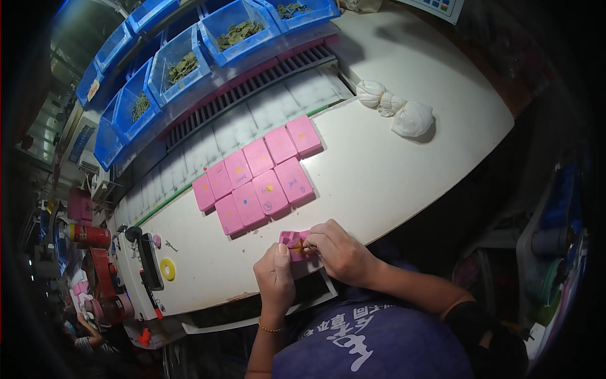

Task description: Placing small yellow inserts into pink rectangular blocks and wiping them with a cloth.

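Close to the table's front edge, both my hands hold a pink rubbery block (pixel 291 239), which looks bent or parted, with a yellowish patch at its middle. My left hand (pixel 275 276) grips its left side, thumb on top. On the other side, my right hand (pixel 343 252) has its fingers curled and pinched at the block; whether they also hold something small is hidden. Just beyond the hands, several flat pink blocks (pixel 256 158) lie in two touching rows on the white table (pixel 385 170), marked with coloured dots and pen scribbles.
Blue bins (pixel 183 66) holding small greenish pieces stand along the back, above a dark slatted strip (pixel 252 79). A knotted white cloth bundle (pixel 413 119) lies at the far right. Yellow tape (pixel 167 270) and a black tray (pixel 149 262) sit left. Another person (pixel 88 331) is at lower left.
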The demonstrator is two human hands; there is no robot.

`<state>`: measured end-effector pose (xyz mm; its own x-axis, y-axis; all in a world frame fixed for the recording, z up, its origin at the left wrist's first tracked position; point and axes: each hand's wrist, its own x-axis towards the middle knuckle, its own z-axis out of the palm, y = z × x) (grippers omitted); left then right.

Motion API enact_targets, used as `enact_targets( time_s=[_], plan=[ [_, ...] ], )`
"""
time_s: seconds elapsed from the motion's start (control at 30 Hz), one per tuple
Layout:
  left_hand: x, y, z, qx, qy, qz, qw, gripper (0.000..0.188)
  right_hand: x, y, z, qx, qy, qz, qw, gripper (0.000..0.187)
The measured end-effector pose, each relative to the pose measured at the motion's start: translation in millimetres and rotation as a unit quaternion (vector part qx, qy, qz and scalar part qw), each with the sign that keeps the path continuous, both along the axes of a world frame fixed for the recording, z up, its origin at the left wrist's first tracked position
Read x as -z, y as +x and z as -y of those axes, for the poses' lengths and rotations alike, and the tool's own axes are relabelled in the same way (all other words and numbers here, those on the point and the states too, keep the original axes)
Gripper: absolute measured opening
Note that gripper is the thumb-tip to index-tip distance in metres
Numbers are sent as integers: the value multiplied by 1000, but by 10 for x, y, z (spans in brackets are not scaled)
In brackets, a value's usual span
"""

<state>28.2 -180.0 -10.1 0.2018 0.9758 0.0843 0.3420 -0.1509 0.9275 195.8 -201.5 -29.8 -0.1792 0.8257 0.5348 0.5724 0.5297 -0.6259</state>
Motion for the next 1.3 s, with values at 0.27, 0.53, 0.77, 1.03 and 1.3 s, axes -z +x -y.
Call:
enact_targets(
  time_s=[0.27, 0.53, 0.77, 1.03, 1.3],
  plan=[
    [69, -24, 4, -11, -33, 42, 999, 42, -101, 44, -7, -30, -66, -141, 987, 26],
    [38, -45, -41, -25, -113, 115, 987, 41, 36, -13, -69, -30, 46, -82, 995, 36],
    [49, -90, -60, -12, -101, 103, 989, 41, 36, -75, -97, -12, 82, -84, 993, 40],
    [74, -99, -66, -9, -92, 92, 991, 40, 96, -81, -97, -5, 91, -76, 993, 45],
    [63, -91, -72, -7, -91, 93, 992, 41, 112, -79, -109, -12, 92, -80, 992, 46]
  ],
)
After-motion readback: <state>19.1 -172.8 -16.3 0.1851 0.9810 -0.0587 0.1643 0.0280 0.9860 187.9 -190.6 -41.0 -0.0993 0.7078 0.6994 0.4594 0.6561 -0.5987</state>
